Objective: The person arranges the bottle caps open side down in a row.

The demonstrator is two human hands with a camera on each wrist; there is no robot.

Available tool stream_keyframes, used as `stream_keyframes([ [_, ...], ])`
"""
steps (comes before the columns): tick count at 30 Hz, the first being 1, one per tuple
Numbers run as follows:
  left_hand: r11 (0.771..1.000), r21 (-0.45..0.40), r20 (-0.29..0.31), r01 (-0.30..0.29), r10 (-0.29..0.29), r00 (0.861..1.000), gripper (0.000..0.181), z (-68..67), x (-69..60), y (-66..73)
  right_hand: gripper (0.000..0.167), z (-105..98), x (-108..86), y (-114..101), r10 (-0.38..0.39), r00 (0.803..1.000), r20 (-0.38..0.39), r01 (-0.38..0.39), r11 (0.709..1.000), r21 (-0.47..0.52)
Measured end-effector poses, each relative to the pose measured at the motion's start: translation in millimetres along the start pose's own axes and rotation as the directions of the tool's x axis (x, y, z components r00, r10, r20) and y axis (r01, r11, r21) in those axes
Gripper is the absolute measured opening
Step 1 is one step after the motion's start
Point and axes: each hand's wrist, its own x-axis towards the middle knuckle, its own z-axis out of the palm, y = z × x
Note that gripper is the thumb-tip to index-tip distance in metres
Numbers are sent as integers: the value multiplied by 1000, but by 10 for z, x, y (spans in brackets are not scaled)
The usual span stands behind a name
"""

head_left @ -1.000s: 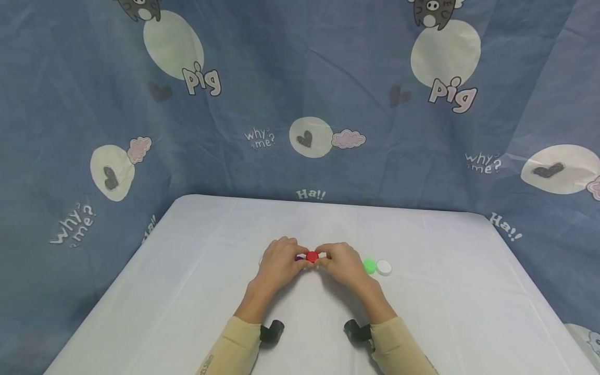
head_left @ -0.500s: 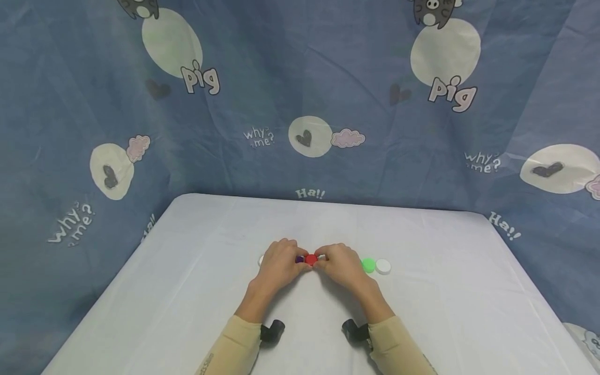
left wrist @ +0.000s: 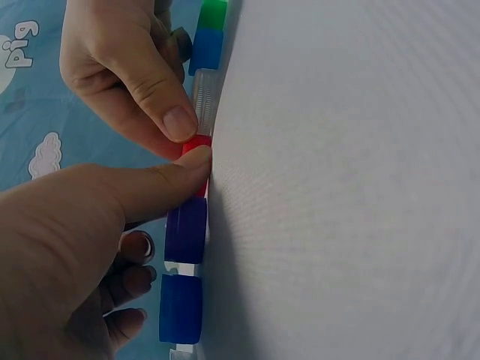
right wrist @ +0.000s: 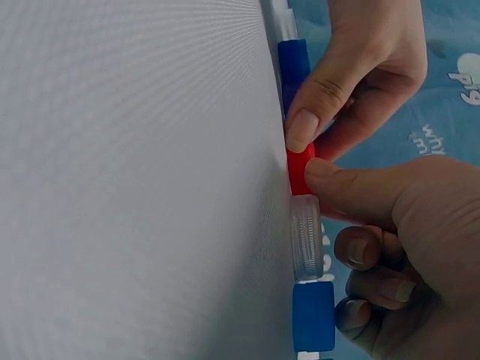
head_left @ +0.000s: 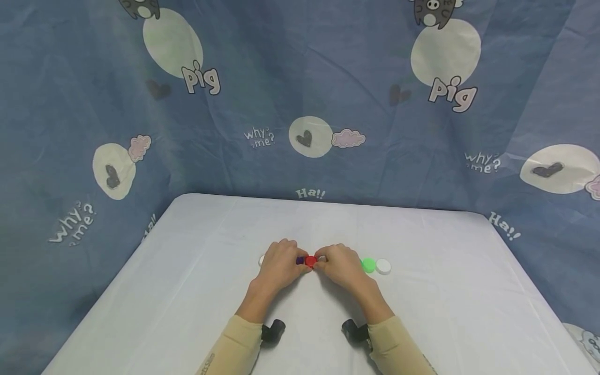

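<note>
Red cap (head_left: 311,261), its inside hidden, is pinched by left hand (head_left: 279,264) and right hand (head_left: 342,265) beside a clear cap (right wrist: 306,238).

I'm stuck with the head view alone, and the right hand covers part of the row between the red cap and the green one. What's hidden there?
Observer: The left wrist view shows a blue cap there, between the clear cap and the green cap.

Operator: And behind the left hand, past the dark cap beside the red cap?

Observer: A second blue cap, next in the row, seen in the left wrist view.
</note>
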Motion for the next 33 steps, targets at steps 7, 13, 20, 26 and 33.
stream_keyframes([
  [7, 1000, 7, -7, -19, 19, 1000, 33, -17, -6, 0, 17, 3, 2, 1, -6, 1000, -13, 6, 1000, -12],
  [13, 1000, -9, 11, 3, -3, 1000, 38, -65, -20, -54, 22, -2, 26, -20, -13, 1000, 5, 13, 1000, -3],
  [20, 997, -80, 16, 7, -6, 1000, 40, -126, -58, -136, 25, 14, 54, -88, -12, 1000, 24, 11, 1000, 23],
  [26, 999, -42, 53, 31, -29, 998, 46, -153, -111, -225, 27, 75, 101, -148, -26, 999, 32, 26, 1000, 9],
  [33, 999, -19, 54, 45, -44, 998, 44, -165, -130, -305, 26, 87, 151, -212, -35, 998, 46, 35, 999, 14],
])
